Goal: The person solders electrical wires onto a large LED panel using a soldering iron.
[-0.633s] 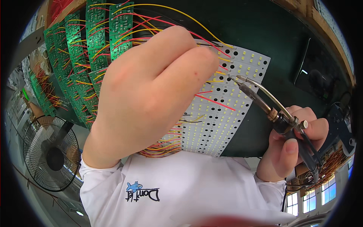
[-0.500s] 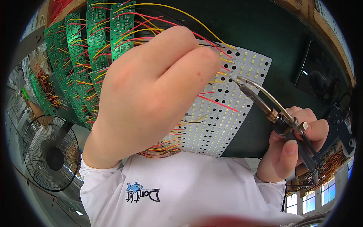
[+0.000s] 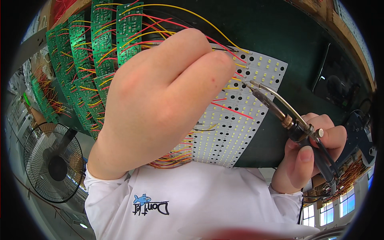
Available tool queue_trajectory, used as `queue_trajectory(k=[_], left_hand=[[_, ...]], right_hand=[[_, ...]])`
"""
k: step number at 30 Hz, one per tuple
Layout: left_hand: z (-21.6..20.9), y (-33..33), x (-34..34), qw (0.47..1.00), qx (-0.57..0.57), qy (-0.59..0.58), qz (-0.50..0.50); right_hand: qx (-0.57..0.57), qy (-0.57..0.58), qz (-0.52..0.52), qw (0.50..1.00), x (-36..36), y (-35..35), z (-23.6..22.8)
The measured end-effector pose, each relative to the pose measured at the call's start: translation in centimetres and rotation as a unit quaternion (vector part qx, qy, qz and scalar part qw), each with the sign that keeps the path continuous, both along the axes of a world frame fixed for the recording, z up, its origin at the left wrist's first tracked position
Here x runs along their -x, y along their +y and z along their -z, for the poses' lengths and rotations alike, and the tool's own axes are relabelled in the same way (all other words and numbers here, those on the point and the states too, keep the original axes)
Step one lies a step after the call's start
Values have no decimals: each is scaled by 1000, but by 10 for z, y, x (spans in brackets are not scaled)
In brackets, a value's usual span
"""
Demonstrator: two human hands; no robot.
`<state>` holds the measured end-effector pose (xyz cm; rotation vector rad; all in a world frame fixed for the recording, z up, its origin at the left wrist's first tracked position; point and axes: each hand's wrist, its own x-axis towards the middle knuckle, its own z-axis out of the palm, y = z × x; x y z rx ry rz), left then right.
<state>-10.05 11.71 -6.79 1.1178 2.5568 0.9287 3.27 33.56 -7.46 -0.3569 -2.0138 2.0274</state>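
My left hand (image 3: 164,92) is closed in a pinch over the white LED panel (image 3: 248,102), covering much of its left part. Its fingertips are hidden; a short yellow wire (image 3: 236,79) comes out from under them. My right hand (image 3: 314,150) grips a soldering iron (image 3: 282,116) with a thin metal solder feed tube (image 3: 286,100) clamped along it. The iron's tip and the tube's end meet at the panel's row of pads, right by the wire's end. Further red and yellow wires lie over the panel on either side of my left hand.
Green circuit boards (image 3: 102,36) with red and yellow wires stand in rows at the far left. A black fan (image 3: 56,166) is at the lower left. On the dark green table lies a flat black glossy device (image 3: 332,80) at the right. More wires (image 3: 352,180) hang at the lower right.
Both hands and the iron keep nearly the same place. The panel and the loose red wire on it have shifted very slightly.
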Motion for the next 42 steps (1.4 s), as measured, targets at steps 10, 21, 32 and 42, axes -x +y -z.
queue_trajectory(k=[10, 21, 32, 42], left_hand=[[7, -7, 3, 998, -44, -25, 29], [10, -5, 0, 999, -12, -17, 33], [12, 0, -1, 1000, -24, 1, 19], [12, 6, -1, 1000, -29, 5, 12]], right_hand=[[55, 14, -32, 998, -1, 2, 5], [67, 45, -53, 995, -2, 6, 11], [14, 7, -91, 996, 0, 9, 3], [4, 64, -65, 996, 5, 8, 10]])
